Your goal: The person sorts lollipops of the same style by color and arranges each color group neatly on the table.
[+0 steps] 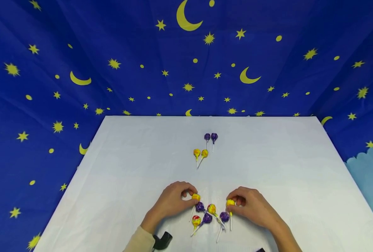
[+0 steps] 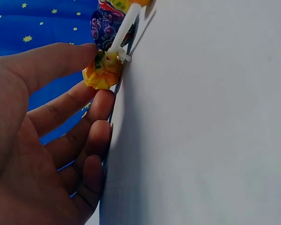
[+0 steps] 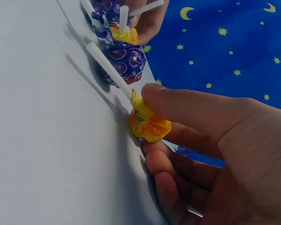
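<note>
My left hand (image 1: 177, 198) pinches the yellow-wrapped head of a lollipop (image 2: 102, 75) between thumb and fingers, its white stick slanting away. On the other side, my right hand (image 1: 250, 204) pinches a second yellow lollipop (image 3: 150, 125) by its head, low over the white table. Between the hands lies a loose group: purple lollipops (image 1: 224, 217), a yellow one with red marks (image 1: 196, 220) and another yellow-and-red one (image 1: 211, 209). Some of their sticks cross one another. In the right wrist view, a purple lollipop (image 3: 124, 63) sits just beyond the held one.
Farther back on the white table (image 1: 142, 150), two yellow lollipops (image 1: 197, 153) lie side by side, with two purple lollipops (image 1: 214, 136) behind them. A black object (image 1: 162, 240) is near my left forearm. Blue star-and-moon cloth (image 1: 148, 80) hangs behind the table.
</note>
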{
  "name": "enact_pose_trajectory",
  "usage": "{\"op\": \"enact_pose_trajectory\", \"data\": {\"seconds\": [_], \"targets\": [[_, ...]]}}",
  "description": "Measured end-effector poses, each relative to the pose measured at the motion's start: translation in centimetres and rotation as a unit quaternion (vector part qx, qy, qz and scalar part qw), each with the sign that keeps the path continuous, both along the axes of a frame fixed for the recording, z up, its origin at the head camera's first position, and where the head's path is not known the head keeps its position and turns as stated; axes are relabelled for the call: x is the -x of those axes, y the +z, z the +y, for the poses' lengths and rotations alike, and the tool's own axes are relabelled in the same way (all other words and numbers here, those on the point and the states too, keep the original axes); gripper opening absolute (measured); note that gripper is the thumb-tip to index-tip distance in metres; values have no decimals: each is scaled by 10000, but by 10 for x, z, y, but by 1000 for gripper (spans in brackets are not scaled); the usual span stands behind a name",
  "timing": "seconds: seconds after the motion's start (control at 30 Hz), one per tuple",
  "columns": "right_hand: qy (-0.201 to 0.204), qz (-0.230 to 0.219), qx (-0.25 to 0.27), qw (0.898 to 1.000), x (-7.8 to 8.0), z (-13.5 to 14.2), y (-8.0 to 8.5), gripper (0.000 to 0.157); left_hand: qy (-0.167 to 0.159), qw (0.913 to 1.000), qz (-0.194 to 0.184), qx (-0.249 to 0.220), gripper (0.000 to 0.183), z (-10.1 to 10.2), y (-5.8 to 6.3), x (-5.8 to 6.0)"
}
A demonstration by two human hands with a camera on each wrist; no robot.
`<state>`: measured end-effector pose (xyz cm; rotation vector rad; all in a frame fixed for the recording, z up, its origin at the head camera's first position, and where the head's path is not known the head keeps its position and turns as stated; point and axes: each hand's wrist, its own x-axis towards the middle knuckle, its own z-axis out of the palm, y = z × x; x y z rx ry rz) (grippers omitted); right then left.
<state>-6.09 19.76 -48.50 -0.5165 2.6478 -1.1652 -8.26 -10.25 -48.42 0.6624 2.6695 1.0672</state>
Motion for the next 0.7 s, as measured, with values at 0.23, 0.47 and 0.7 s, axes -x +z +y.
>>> {"op": "enact_pose_trajectory", "data": {"seconds": [0.23,0.47,0.7], "targets": [[-35,-29,-39,10000,1,-1,3,23,108,9999,-23,-59,16,1,-1,1],[-140,138,-395,9990,6,-4,9,21,161,9996,-147,-161,16,0,-3,2],[-531,237,-723,9957,18,-13,15,21,188,9993,-221,-222,15,0,-4,0]]}}
